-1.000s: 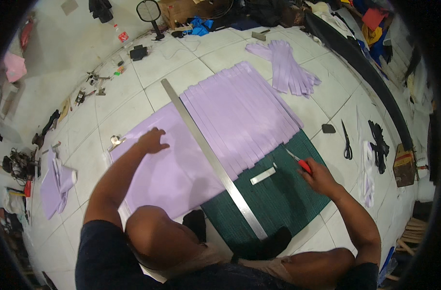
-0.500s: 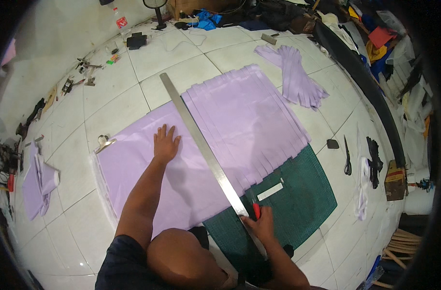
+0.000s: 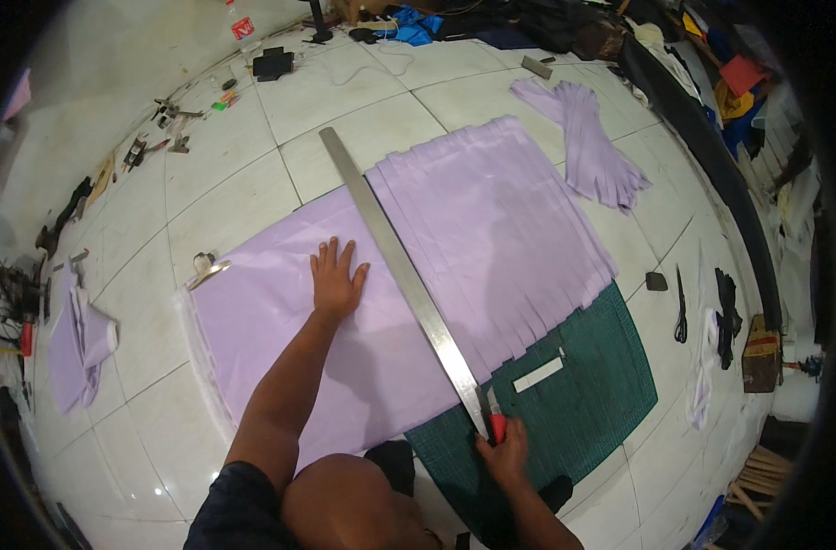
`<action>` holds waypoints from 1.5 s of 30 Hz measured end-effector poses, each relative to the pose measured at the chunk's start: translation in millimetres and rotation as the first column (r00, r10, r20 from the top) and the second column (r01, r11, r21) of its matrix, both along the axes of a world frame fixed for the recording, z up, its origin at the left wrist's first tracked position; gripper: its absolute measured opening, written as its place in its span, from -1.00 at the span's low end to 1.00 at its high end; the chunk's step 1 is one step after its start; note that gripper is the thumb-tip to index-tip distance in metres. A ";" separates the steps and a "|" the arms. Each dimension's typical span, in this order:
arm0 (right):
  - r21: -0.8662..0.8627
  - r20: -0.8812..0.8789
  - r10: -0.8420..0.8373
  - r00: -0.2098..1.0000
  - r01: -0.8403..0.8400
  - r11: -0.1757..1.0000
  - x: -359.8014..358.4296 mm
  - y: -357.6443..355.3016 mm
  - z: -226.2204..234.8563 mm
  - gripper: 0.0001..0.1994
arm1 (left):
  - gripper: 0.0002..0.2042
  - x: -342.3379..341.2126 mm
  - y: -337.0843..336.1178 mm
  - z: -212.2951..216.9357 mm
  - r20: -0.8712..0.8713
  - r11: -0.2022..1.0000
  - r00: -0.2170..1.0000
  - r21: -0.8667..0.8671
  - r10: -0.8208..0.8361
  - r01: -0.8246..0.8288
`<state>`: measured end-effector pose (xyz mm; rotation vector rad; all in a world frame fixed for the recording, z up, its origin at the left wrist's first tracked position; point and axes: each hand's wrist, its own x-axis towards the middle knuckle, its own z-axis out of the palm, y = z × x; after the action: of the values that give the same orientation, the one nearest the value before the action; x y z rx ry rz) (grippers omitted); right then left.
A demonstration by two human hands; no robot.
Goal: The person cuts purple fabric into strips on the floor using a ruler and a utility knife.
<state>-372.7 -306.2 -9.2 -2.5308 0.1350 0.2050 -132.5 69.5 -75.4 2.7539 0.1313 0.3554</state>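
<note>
Slanting from near-right to far-left, steel ruler [image 3: 395, 266].

The person wears a dark navy short-sleeved shirt, its sleeve ending above the elbow of the left arm. Both forearms are bare, as are the left hand [image 3: 335, 280] and right hand [image 3: 503, 452]: no gloves, watch or rings visible.

Lilac fabric [image 3: 454, 266], dark green gridded mat [image 3: 592, 403], red-handled knife [image 3: 495, 422] — silver ruler [image 3: 395, 266], white tiles [image 3: 225, 156].

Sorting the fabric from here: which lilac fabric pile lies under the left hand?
The big lilac sheet beside the metal ruler; the left hand lies flat on it. The other lilac piles lie apart, untouched.
</note>
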 end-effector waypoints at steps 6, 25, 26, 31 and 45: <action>0.003 -0.073 -0.016 0.997 0.016 1.000 -2.3 16.6 4.1 -0.49 | -0.46 -1.8 -1.6 -1.8 0.022 1.000 1.000 -0.025 0.004 -0.003; -0.014 -0.073 -0.051 0.996 0.050 0.999 10.0 44.8 -10.3 -0.49 | -0.39 3.5 -8.1 25.8 -0.184 0.998 0.983 0.069 0.000 0.013; 0.006 -0.065 -0.050 0.997 0.051 0.999 11.6 46.6 -11.8 -0.48 | -0.38 2.6 -6.0 25.8 -0.182 0.997 0.983 0.075 0.001 0.013; -0.028 0.034 0.008 0.999 -0.007 1.000 10.0 47.0 -11.6 -0.46 | -0.30 9.0 -5.1 31.8 -0.222 0.999 0.975 0.052 0.017 -0.005; -0.028 -0.037 0.037 0.999 -0.038 0.999 7.8 39.3 -3.4 -0.33 | 0.05 40.2 3.0 30.8 -0.235 0.979 0.951 -0.008 -0.201 0.205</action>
<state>-364.9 -266.9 -12.6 -2.5602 0.1058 0.2663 -92.3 72.6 -44.5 2.7837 -0.0967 -0.0252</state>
